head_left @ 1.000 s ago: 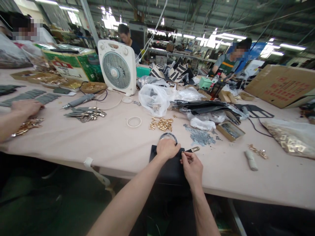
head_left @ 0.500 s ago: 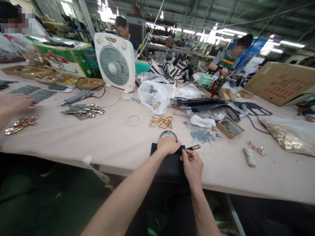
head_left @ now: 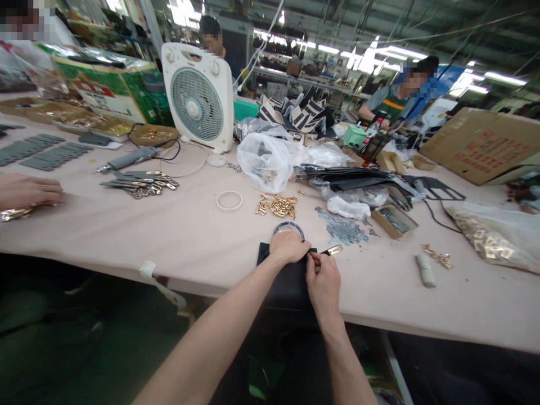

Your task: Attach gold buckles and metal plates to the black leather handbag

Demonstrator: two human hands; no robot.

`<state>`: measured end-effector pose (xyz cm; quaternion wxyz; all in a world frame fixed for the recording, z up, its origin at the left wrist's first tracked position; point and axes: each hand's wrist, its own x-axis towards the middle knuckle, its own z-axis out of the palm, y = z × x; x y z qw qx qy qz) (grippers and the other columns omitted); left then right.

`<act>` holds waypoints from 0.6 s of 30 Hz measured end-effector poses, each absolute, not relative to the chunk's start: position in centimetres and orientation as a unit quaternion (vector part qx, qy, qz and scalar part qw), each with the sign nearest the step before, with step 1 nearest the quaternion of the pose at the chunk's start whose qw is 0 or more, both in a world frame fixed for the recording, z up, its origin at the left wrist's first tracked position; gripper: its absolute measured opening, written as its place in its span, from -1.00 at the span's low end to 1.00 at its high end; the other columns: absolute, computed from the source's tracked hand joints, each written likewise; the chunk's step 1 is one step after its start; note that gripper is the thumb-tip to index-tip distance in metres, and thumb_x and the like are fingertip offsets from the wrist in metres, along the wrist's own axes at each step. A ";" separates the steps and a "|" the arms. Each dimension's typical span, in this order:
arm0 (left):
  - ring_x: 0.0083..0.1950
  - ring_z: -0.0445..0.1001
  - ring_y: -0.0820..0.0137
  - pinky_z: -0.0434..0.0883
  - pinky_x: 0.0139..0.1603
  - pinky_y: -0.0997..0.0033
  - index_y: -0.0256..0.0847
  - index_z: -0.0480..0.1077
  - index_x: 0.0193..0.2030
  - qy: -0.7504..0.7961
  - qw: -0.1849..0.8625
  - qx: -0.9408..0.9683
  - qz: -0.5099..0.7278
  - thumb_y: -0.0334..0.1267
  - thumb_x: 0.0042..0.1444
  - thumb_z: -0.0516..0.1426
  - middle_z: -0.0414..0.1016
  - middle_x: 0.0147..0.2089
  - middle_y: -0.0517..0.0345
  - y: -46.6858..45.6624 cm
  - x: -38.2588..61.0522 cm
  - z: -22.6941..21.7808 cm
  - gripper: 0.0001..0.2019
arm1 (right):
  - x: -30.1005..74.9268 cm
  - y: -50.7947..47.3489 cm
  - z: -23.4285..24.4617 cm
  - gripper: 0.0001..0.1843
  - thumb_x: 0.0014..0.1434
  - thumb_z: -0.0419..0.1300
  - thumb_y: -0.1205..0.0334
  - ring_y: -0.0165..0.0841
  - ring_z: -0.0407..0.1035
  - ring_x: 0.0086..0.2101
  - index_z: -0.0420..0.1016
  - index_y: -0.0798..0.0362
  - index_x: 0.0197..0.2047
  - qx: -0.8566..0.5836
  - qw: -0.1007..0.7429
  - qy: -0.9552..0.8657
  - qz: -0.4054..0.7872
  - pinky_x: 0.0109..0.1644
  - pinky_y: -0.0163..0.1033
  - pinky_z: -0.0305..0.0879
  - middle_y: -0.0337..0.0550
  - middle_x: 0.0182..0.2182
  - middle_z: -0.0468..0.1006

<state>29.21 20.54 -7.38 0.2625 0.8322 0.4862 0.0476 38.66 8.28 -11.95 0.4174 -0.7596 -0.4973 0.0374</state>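
In front of me a black leather-like piece [head_left: 289, 281] lies over the table's front edge. My left hand [head_left: 289, 247] is closed and presses down on its upper part, fingers partly hidden. Just beyond that hand lies a dark-rimmed ring, perhaps a tape roll [head_left: 288, 226]. My right hand [head_left: 324, 281] pinches a short dark strap by its end, against the black piece. The strap's gold metal fitting [head_left: 335, 250] sticks out to the right, past my fingers. Small gold fittings [head_left: 283, 206] are heaped beyond my hands, with grey bits [head_left: 346, 226] scattered to their right.
At the far left a co-worker's hand [head_left: 29, 191] is over gold pieces. Straps with fittings [head_left: 141, 183], a grey tool [head_left: 129, 159] and a white ring [head_left: 229, 201] lie left. A fan [head_left: 198, 98] stands behind. Rightward are a small box [head_left: 393, 220] and a grey roll [head_left: 425, 270].
My right hand has moved slightly left towards my left hand, and the strap's gold fitting has turned and shifted left. The co-worker's hand has moved down onto the gold pieces.
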 end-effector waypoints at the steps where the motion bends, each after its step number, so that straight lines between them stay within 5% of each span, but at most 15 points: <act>1: 0.03 0.65 0.10 0.50 0.10 0.24 -0.25 0.67 -0.13 0.485 0.262 0.833 0.050 0.02 0.30 0.01 0.70 -0.07 -0.18 20.5 29.2 -7.4 -0.52 | 38.7 7.9 -12.0 -0.59 0.41 0.09 -0.09 -0.16 0.50 -0.23 0.59 0.05 -0.12 -0.758 0.413 -0.504 0.027 -0.09 -0.05 0.45 0.03 -0.23 0.58; 5: 0.05 0.64 0.07 0.49 0.15 0.19 -0.28 0.67 -0.13 0.480 0.257 0.837 0.060 0.01 0.30 0.01 0.69 -0.07 -0.22 20.2 29.0 -7.4 -0.52 | 39.1 6.8 -12.3 -0.56 0.38 0.15 -0.14 -0.24 0.49 -0.33 0.64 0.05 -0.05 -0.753 0.433 -0.490 0.068 -0.14 -0.07 0.46 -0.02 -0.25 0.63; 10: 0.04 0.65 0.08 0.48 0.14 0.19 -0.27 0.67 -0.13 0.479 0.252 0.839 0.058 0.01 0.31 0.01 0.70 -0.08 -0.20 20.3 29.1 -7.6 -0.52 | 39.9 7.0 -11.6 -0.44 0.20 0.34 -0.22 -0.28 0.55 -0.46 0.62 0.10 -0.01 -0.706 0.509 -0.408 0.277 -0.37 -0.18 0.53 -0.09 -0.37 0.67; 18: -0.02 0.65 0.11 0.49 0.06 0.21 -0.21 0.68 -0.19 0.471 0.247 0.845 0.061 -0.01 0.33 0.01 0.70 -0.14 -0.14 20.5 29.2 -7.8 -0.55 | 39.6 7.6 -10.5 -0.48 0.12 0.39 -0.25 -0.33 0.50 -0.56 0.57 0.03 -0.12 -0.722 0.491 -0.408 0.268 -0.45 -0.25 0.43 -0.21 -0.44 0.64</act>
